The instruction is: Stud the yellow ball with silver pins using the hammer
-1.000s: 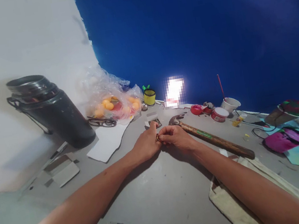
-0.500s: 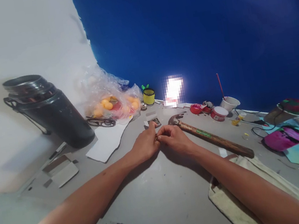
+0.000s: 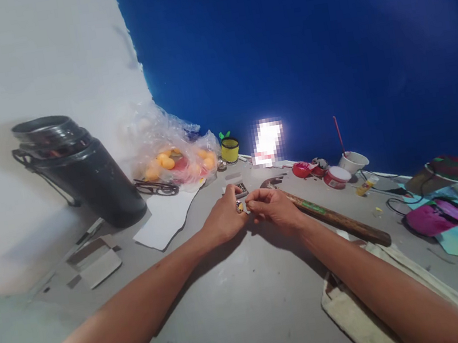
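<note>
My left hand [image 3: 226, 217] is closed around a small, shiny, round metallic piece [image 3: 239, 207] with gold and dark patches, held between thumb and fingers. Just to its right, my right hand [image 3: 273, 208] has thumb and forefinger pinched together; anything between them is too small to make out. A narrow gap parts the right fingertips from the shiny piece. Right behind my left fingers lies a small open box [image 3: 241, 190] with tiny dark bits in it, partly covered by the hand. The claw hammer [image 3: 336, 218] lies beyond my right hand, its wooden handle slanting toward the right.
On the left stand a black flask [image 3: 85, 171], an opened carton [image 3: 95, 261], white paper [image 3: 166, 216] and glasses [image 3: 156, 186]. Behind are a plastic bag of orange balls [image 3: 166, 161] and a yellow pot [image 3: 230, 151]. A cloth bag [image 3: 364, 312] lies under my right forearm; paint pots [image 3: 337, 176] stand farther right.
My right fingertips have drawn back a little to the right, off the shiny piece, which now shows more clearly in my left hand. The view has shifted slightly.
</note>
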### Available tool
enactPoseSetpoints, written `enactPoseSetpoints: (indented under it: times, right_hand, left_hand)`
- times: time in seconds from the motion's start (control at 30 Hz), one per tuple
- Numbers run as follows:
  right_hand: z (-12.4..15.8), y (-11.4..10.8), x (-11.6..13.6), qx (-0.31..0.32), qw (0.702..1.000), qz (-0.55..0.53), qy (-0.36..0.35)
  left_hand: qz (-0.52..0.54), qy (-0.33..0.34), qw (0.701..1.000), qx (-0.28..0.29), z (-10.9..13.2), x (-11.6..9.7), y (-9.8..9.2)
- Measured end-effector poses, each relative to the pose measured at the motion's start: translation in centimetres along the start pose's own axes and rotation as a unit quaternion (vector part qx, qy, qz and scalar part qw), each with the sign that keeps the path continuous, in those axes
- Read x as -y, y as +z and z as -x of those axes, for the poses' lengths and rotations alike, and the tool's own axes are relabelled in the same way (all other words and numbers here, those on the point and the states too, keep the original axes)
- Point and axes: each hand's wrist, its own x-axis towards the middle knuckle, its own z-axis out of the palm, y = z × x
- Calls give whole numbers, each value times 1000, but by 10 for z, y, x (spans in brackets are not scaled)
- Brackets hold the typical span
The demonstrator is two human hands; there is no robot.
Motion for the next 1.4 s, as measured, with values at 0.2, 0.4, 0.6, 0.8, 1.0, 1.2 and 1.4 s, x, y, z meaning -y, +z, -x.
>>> enactPoseSetpoints:
  times: [0.2,0.4,0.6,0.8,1.0,1.2,1.4]
  right_hand:
    - [2,1,-5,17,1000,18,0]
    - [1,0,-5,20,999,40,-4]
    - [2,0,-3,19,997,73,-2]
    - [3,1,-5,25,996,83,-10]
    - [4,1,-3,25,995,97,-9]
    - [3,0,-1,21,992,121,-20]
    - [2,1,-2,13,986,160,-41]
  left_hand:
    - [-34,-6,999,8,4,-6,2]
    - [-55,-1,998,21,7,-8,2]
    - [-62,11,998,23,5,-2,5]
    - [-67,10,997,29,6,-2,6]
    - [-67,16,997,38,7,-3,5]
    - [-64,10,997,41,8,-3,4]
    - [-53,18,997,44,8,-5,1]
